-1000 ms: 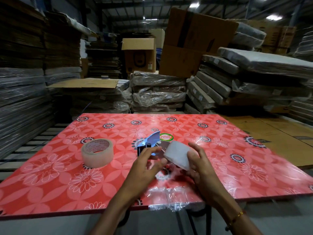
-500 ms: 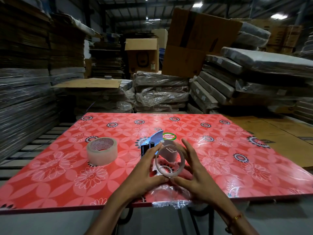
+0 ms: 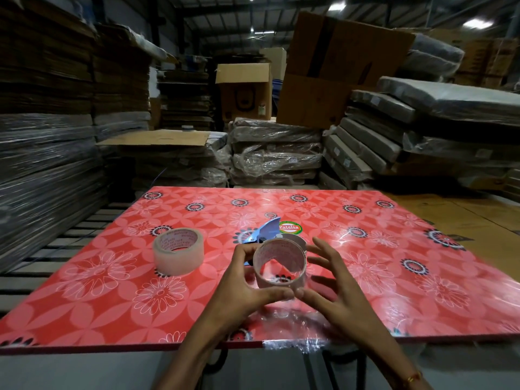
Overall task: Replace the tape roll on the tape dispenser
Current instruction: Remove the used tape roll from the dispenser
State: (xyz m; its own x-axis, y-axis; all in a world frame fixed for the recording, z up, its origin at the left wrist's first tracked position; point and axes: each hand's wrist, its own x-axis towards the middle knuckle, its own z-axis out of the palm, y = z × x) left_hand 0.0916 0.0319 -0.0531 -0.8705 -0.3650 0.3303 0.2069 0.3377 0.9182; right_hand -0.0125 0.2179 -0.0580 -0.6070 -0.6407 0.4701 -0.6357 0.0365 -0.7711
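Note:
An almost used-up tape roll (image 3: 281,256), a thin cardboard ring with printed inside, is held above the near middle of the table. My left hand (image 3: 242,288) grips it, forefinger on its upper left rim and thumb under it. My right hand (image 3: 334,294) is just right of the ring with fingers spread apart; only its thumb tip touches the lower rim. The blue tape dispenser (image 3: 267,231) lies on the table right behind the ring, partly hidden by it. A full roll of clear tape (image 3: 178,250) lies flat to the left.
The red flowered table (image 3: 112,305) has a crinkled plastic patch at its near edge. Wrapped bundles (image 3: 275,153) and cardboard boxes (image 3: 337,71) are stacked behind it. Tall stacks of flat cardboard (image 3: 47,122) rise on the left, and brown sheets (image 3: 464,220) lie to the right.
The ring has come away from the dispenser and turned upright toward me. My right fingers have spread off it, so my left hand now carries it.

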